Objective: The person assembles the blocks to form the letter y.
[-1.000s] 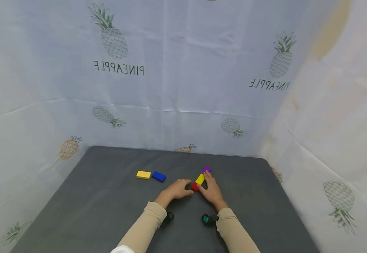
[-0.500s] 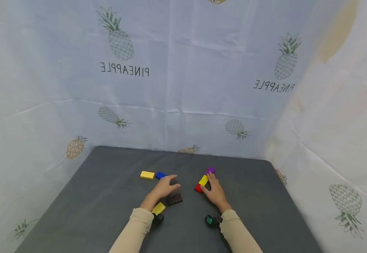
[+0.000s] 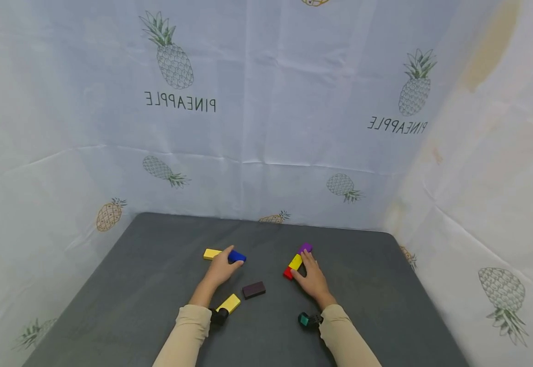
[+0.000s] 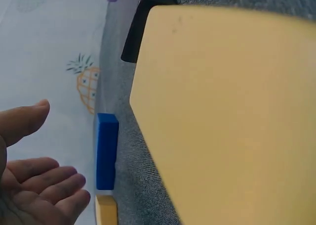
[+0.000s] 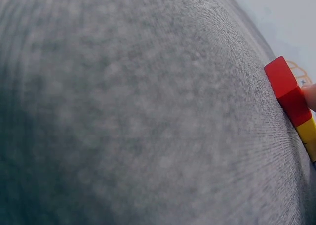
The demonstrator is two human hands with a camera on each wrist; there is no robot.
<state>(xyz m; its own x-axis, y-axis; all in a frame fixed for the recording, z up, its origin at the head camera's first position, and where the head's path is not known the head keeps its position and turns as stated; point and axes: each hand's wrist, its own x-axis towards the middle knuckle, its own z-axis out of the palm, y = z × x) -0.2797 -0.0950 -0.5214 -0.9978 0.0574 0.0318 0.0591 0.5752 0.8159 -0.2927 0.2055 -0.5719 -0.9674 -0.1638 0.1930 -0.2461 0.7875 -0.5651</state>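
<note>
Spread on the worktop [image 3: 362, 290] around the middle block [image 3: 254, 290].
Has the near block [image 3: 229, 303] just in front of it to the left; behind it to the left, the outer block [image 3: 211, 254] and the inner block [image 3: 237, 256], with left fingers [image 3: 226, 253] by the latter; behind it to the right, the three-block row [image 3: 296, 262], touched by right fingers [image 3: 309, 259]; farther behind, the curtain [image 3: 284, 112].

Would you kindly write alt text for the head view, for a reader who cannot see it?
A person's left hand is at a blue block while the right hand touches a row of red, yellow and purple blocks on a dark table. A yellow block lies left of the blue one; a dark block and another yellow one lie nearer the viewer.
</note>
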